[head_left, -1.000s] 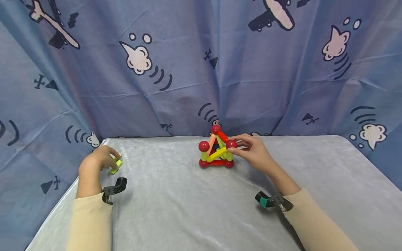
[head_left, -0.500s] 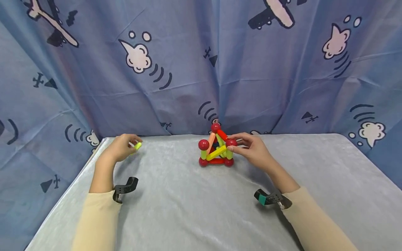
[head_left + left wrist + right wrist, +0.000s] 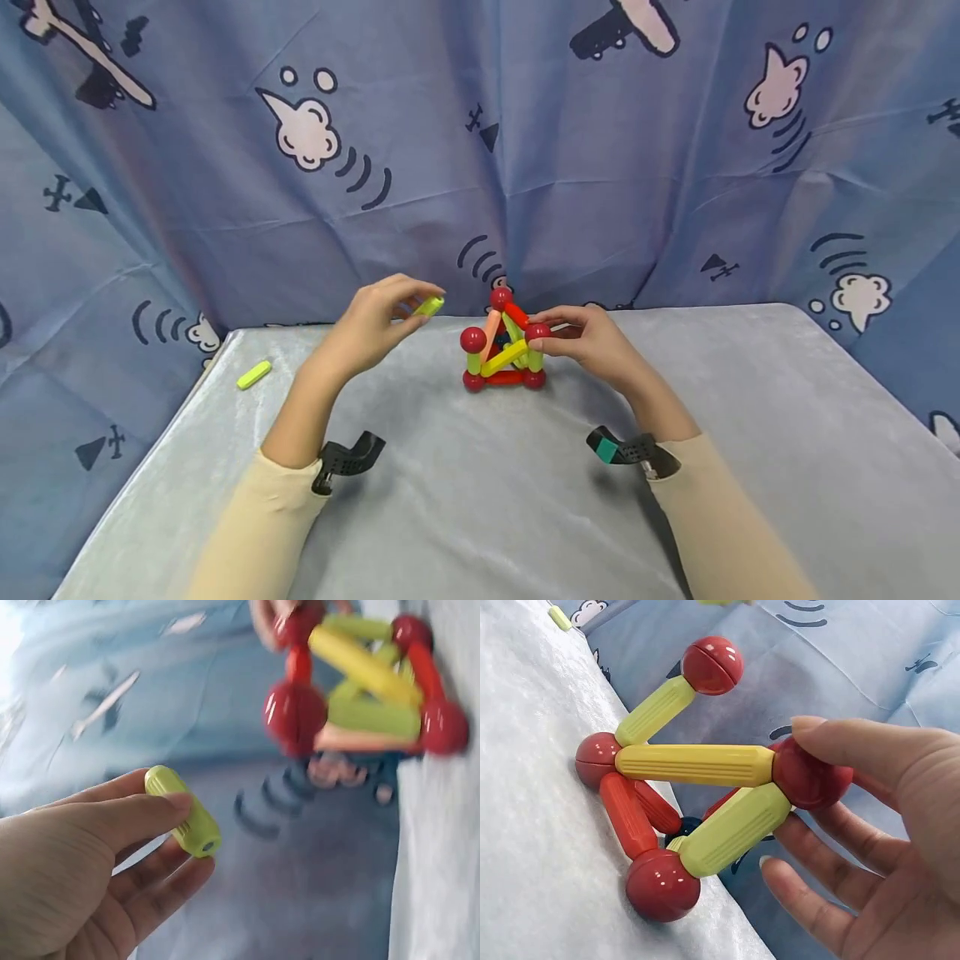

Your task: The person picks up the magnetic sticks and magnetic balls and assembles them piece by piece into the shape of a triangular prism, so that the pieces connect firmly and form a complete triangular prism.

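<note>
Left of the frame of magnetic rods and balls, my left hand (image 3: 367, 325) pinches a short lime-green magnetic rod (image 3: 184, 814) between thumb and fingers, raised above the table. My right hand (image 3: 596, 342) holds the upper right red ball (image 3: 810, 772) of the frame. From that ball a long yellow rod (image 3: 697, 765) slants down to a lower left ball (image 3: 596, 760). A lime-green upright rod (image 3: 735, 829) joins it to the lower right ball (image 3: 662, 885). Another red ball (image 3: 473, 339) tops the left upright, and one more (image 3: 501, 297) stands highest at the back.
A second lime-green rod (image 3: 254, 375) lies on the table's left side. Grey-white cloth (image 3: 480, 483) covers the table. Behind its back edge hangs a blue curtain (image 3: 420, 125) printed with planes and clouds, close behind the frame.
My left hand has moved right and up from the table's left side, carrying one lime-green rod toward the frame. The other rod lies uncovered there. My right hand keeps its hold.
</note>
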Motion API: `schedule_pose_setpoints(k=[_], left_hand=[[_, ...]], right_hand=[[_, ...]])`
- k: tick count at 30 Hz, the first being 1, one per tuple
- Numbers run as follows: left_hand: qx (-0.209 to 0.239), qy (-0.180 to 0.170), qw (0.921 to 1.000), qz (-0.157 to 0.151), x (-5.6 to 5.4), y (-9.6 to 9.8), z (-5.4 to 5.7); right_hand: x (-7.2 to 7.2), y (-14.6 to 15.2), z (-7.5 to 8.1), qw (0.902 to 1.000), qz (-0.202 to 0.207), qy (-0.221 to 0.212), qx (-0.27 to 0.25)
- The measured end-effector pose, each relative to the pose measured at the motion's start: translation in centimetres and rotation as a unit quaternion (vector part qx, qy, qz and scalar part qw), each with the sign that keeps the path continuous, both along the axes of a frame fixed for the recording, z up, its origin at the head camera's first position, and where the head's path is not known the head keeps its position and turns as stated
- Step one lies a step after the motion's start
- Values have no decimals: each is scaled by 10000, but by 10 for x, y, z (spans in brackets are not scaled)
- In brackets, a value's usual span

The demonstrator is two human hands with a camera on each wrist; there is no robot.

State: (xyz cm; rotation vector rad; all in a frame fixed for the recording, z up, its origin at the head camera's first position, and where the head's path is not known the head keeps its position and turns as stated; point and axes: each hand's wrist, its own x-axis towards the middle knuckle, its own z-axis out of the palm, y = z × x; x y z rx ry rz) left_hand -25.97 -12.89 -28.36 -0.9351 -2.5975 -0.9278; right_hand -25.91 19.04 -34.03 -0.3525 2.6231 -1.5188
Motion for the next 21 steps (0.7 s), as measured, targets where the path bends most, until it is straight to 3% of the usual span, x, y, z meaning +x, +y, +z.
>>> schedule_pose_setpoints(k=[5,9,16,21], left_hand=[[-373,-96,9981,-478,-9,40,14],[-299,-294,9970,-643,-10,61,18],[247,-518,9973,-463,-9,78,1],[57,-699,9961,-536,-12,80,-8]], right_hand=[[-1,2,-3,9999,-35,22,-95],[-1,3,-4,9997,52,143,-179],[-1,0,0,9994,132,121,-304],[0,-1,0,9995,143,135,-253]])
